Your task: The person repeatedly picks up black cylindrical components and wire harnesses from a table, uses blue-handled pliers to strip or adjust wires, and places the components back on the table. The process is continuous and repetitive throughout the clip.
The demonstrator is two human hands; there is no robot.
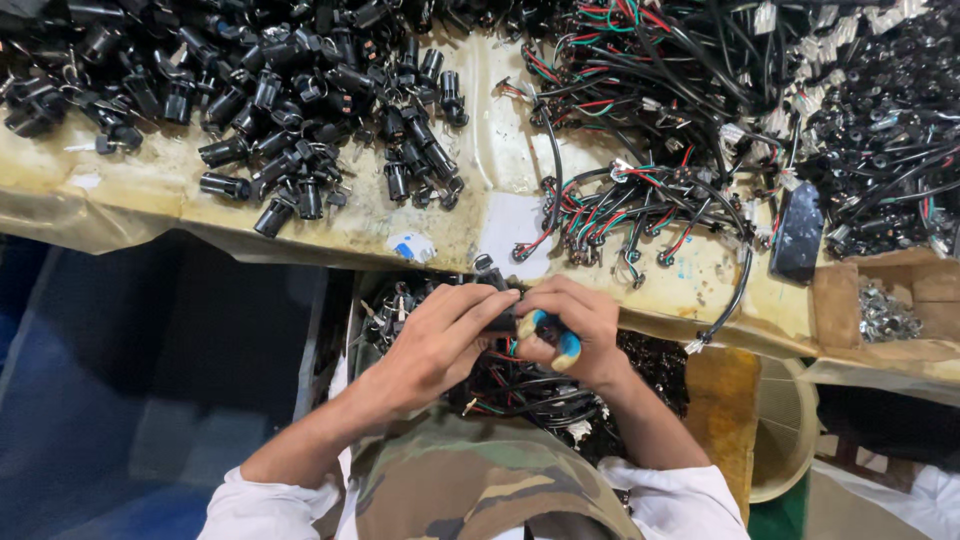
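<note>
Low in the middle of the frame, the left hand (440, 335) and right hand (575, 330) meet over a small black socket part (500, 322), the left fingers (490, 300) pinched shut on it while the right fingers are wrapped around a blue-and-yellow handled tool (552, 335) pressed to the same piece. This looks like the fitting step on one wired socket, above the heap of wired pieces (520, 385) in the lap. The next move likely calls for a steady pinch and careful tool alignment; loose black sockets (290, 110) and the wire bundle (620, 215) lie on the tabletop (480, 215) above.
</note>
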